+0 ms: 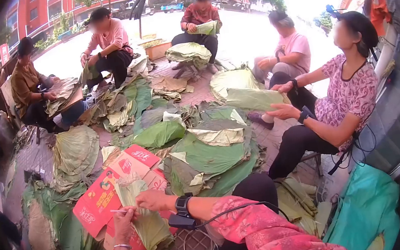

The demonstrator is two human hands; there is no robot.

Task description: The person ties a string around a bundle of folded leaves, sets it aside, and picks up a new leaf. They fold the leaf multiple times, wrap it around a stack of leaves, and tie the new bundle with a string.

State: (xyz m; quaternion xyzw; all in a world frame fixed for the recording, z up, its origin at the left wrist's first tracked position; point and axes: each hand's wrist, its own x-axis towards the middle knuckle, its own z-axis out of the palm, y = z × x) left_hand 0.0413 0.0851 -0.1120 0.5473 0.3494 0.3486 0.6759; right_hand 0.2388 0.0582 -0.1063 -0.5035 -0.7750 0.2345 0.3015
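Observation:
A long folded dried leaf point(152, 230), pale green and ribbed, lies across my lap over red printed cardboard point(93, 204). My right hand point(153, 201) is closed at the leaf's middle, its fingertips pressed on the leaf. On the leaf's left side my left hand point(123, 223) pinches a thin whitish strip point(118, 211), whose end sticks out to the left. Whether the strip passes around the leaf is hidden by my fingers. Both wrists wear dark bands with small devices, and a cable runs along my right sleeve.
Large green and brown leaves point(209, 157) spread over the paving ahead. More leaves point(63, 226) pile at my left. A teal sack point(362, 209) stands at my right. Several people sit around the heap, the nearest person point(345, 86) holding a folded leaf point(253, 98).

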